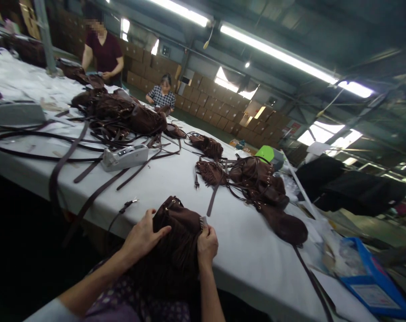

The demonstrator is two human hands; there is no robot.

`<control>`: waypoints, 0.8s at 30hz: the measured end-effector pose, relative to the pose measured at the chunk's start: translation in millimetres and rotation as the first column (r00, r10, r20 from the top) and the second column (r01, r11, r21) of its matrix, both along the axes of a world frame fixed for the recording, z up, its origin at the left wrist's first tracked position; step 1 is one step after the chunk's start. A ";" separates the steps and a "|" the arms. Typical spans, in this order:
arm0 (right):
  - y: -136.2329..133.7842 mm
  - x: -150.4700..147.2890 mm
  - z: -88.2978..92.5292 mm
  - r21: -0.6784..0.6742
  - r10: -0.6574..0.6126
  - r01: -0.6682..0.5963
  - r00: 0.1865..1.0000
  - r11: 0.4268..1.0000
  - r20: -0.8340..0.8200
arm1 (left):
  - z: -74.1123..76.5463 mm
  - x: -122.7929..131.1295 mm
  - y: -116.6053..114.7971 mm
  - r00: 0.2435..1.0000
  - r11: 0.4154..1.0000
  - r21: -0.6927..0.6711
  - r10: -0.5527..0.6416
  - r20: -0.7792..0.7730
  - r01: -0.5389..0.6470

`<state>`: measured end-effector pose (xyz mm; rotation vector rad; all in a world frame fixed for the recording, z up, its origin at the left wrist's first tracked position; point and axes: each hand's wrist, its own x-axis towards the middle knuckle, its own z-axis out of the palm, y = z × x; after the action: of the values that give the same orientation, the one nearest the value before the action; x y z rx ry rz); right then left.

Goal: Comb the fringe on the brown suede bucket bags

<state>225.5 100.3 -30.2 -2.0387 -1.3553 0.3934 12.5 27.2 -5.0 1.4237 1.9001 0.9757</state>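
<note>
A dark brown fringed suede bag [176, 241] lies at the near edge of the white table [176, 179], partly over my lap. My left hand [142, 237] rests on its left side with fingers curled over the suede. My right hand [207, 245] is closed in a pinch on the bag's right top edge, by a small pale tag. A thin strap with a metal clasp [127, 206] lies just left of the bag.
More brown fringed bags [260, 179] and loose straps [65, 156] are heaped across the table, with a white tape dispenser [124, 156] among them. A blue tray [370, 281] sits at the right end. Two other people work at the far end, near stacked cartons.
</note>
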 end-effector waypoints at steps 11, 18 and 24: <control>-13.4 5.0 41.0 0.232 -0.020 -0.003 0.995 0.973 0.098 | -22.4 -13.0 17.4 0.999 0.998 0.057 -0.004 0.045 0.002; -32.9 -55.0 51.4 0.212 0.504 -0.468 0.689 0.858 -0.521 | -28.6 -15.0 25.0 0.996 0.988 0.135 -0.083 0.021 0.080; -13.6 -65.1 1.9 0.201 0.398 -0.425 0.446 0.883 -0.802 | 14.8 -33.1 49.2 0.849 0.934 -0.102 -0.262 0.459 0.343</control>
<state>160.5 86.7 -28.3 -1.1534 -1.1600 1.4141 -20.6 76.4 9.8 1.2229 1.3441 0.8564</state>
